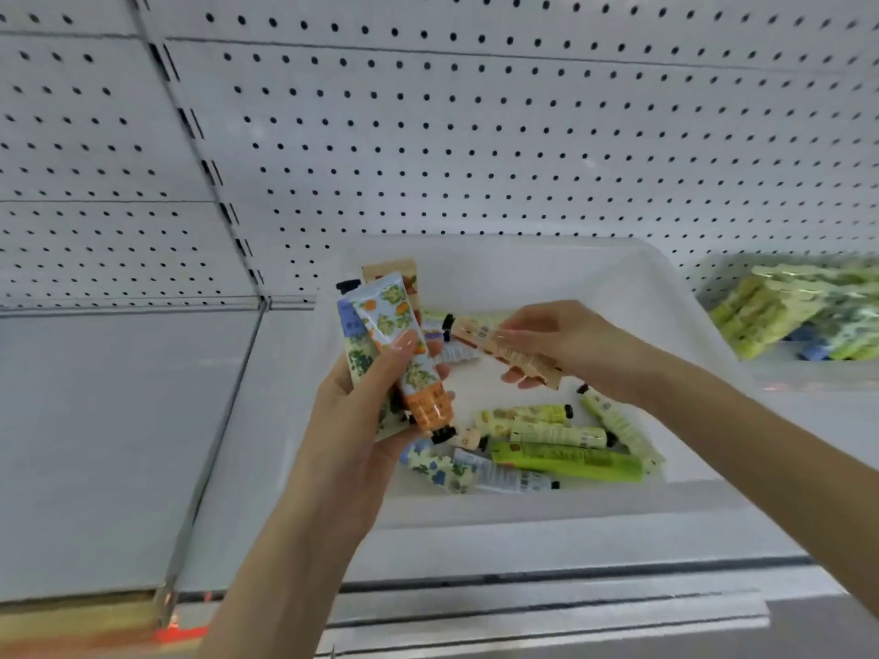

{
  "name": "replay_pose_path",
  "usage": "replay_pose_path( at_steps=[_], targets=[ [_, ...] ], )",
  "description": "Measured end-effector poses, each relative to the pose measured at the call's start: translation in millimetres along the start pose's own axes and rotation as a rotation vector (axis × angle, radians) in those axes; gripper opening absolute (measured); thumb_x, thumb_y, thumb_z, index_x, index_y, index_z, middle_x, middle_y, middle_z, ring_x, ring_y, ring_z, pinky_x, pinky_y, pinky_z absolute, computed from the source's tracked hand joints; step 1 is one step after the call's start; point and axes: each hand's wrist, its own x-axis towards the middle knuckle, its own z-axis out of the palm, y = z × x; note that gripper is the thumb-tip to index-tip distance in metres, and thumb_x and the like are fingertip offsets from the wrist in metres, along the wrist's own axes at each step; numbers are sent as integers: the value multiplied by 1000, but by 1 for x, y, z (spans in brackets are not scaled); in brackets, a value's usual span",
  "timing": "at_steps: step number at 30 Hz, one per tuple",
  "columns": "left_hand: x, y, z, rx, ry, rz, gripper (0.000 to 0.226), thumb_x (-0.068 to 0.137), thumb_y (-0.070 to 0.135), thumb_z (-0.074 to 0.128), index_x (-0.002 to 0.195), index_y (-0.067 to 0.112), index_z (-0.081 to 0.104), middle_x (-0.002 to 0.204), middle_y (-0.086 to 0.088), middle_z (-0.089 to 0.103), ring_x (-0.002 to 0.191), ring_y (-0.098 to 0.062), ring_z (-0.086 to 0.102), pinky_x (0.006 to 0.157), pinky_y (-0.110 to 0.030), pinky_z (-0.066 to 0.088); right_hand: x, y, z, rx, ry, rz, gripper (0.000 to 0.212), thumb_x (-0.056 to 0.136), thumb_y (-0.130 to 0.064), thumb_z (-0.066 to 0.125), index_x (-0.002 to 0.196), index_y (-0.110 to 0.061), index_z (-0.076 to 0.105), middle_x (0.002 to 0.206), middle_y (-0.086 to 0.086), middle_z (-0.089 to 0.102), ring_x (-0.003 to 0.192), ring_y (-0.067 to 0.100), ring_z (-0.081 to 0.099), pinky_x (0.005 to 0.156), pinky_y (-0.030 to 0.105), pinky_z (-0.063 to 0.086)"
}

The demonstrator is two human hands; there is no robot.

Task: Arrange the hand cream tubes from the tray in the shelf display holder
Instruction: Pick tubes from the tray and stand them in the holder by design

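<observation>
Left hand (380, 401) fingers are wrapped round a bunch of tubes (404, 354); right hand (566, 344) pinches one peach tube (513, 351) above the tray (666, 297). More tubes (561, 444) lie near its front edge. She looks mid-gathering; next, probably carrying them to a holder I can't see.

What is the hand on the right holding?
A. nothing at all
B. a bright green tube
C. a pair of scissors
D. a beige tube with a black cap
D: the right hand grips a beige tube with a black cap above the white tray, while the bright green tube lies loose in the tray.
</observation>
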Motion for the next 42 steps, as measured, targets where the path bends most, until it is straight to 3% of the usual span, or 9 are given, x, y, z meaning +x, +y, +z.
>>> replay_pose_path(
  at_steps=[4, 10, 15, 19, 24, 28, 32, 38, 42],
  targets=[
    [-22, -31, 61, 5, -51, -31, 46, 69, 34, 64, 112, 17, 65, 105, -5, 74, 92, -18, 72, 75, -39, 60, -76, 18, -63, 93, 5, -29, 19, 86, -18, 66, 100, -7, 70, 88, 8, 73, 76, 21, 71, 60, 22, 53],
    [-71, -113, 172, -36, -159, -25, 38, 74, 34, 59, 110, 23, 62, 105, -3, 74, 92, -18, 72, 71, -34, 58, -180, 82, -171, 160, 149, -94, 23, 79, -15, 68, 101, -8, 72, 89, 6, 73, 75, 17, 69, 58, 17, 52],
    [-110, -203, 275, -115, -101, -170, 45, 65, 40, 63, 107, 23, 62, 99, -3, 75, 87, -17, 73, 60, -30, 59, -254, 154, -253, 133, 370, -103, 15, 78, -15, 71, 90, -6, 71, 58, -2, 64, 46, 13, 50, 42, 21, 38],
    [-127, -242, 333, -88, -84, -211, 42, 66, 40, 63, 105, 24, 63, 99, -4, 75, 87, -17, 73, 65, -33, 57, -289, 186, -305, 239, 436, -123, 10, 83, -10, 67, 91, -5, 70, 64, 4, 68, 53, 13, 58, 49, 18, 48],
    [-126, -267, 367, -37, -91, -147, 39, 69, 39, 62, 104, 22, 63, 98, -2, 76, 87, -17, 73, 66, -32, 60, -287, 207, -347, 257, 454, -196, 19, 82, -18, 67, 90, -2, 71, 83, 18, 70, 66, 19, 64, 62, 21, 53],
    [-102, -284, 378, 3, -117, -145, 39, 70, 36, 59, 106, 22, 62, 97, -2, 76, 87, -19, 73, 64, -31, 60, -262, 229, -368, -54, 565, -208, 5, 85, -11, 68, 85, -14, 72, 80, 3, 69, 69, 14, 69, 70, 20, 55],
    [-54, -307, 392, 25, -180, -175, 38, 74, 36, 59, 109, 21, 61, 99, -4, 75, 90, -20, 73, 71, -35, 61, -236, 251, -396, -361, 569, -172, 18, 85, -14, 67, 90, -31, 68, 86, -11, 65, 71, 2, 61, 62, 10, 44],
    [11, -347, 421, 37, -209, -205, 40, 72, 35, 64, 109, 19, 62, 100, -6, 75, 92, -24, 72, 76, -41, 60, -202, 261, -456, -445, 587, -140, 30, 87, -3, 61, 107, -26, 63, 104, -10, 66, 96, 6, 59, 76, 9, 44],
    [35, -366, 443, 59, -263, -199, 39, 73, 34, 63, 109, 20, 62, 98, -5, 75, 89, -23, 72, 74, -39, 60, -186, 268, -480, -390, 678, -184, 39, 88, 2, 58, 116, -25, 56, 103, -12, 64, 95, -9, 56, 77, 5, 43]
  ],
)
